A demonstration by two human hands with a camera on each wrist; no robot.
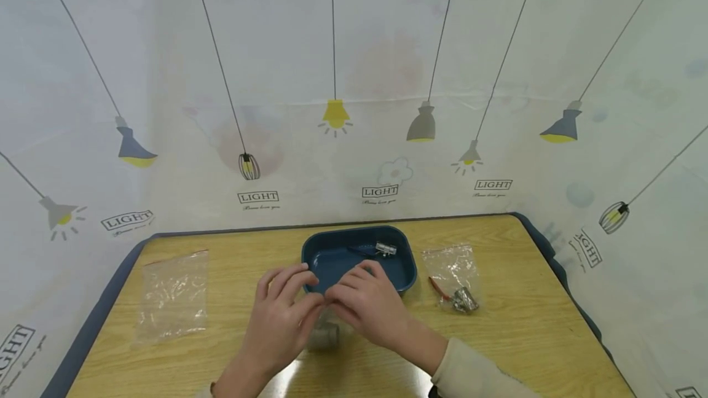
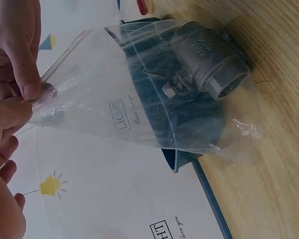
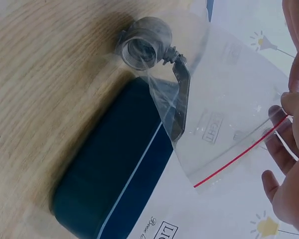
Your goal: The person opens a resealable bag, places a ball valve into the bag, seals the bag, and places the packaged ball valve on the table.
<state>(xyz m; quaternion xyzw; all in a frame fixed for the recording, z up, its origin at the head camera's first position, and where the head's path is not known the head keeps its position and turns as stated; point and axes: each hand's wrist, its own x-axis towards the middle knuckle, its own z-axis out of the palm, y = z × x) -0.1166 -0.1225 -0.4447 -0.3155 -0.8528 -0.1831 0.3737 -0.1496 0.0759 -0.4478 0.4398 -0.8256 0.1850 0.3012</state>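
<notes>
Head cam fwd/dn, 2 wrist close-ups

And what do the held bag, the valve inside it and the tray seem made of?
Held bag: clear plastic film, see-through with glossy wrinkles. Valve: metal, perhaps steel; dull grey, lettered body. Tray: likely plastic; smooth, evenly dark blue.

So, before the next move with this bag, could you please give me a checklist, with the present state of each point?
1. Grey metal valve inside the transparent plastic bag: ok.
2. Left hand pinching the bag's top edge: ok.
3. Right hand pinching it too: ok.
4. Bag sealed fully along its thin red strip: cannot tell.
5. Dark-blue rectangular tray empty: not ok, a silvery metal piece lies inside.
</notes>
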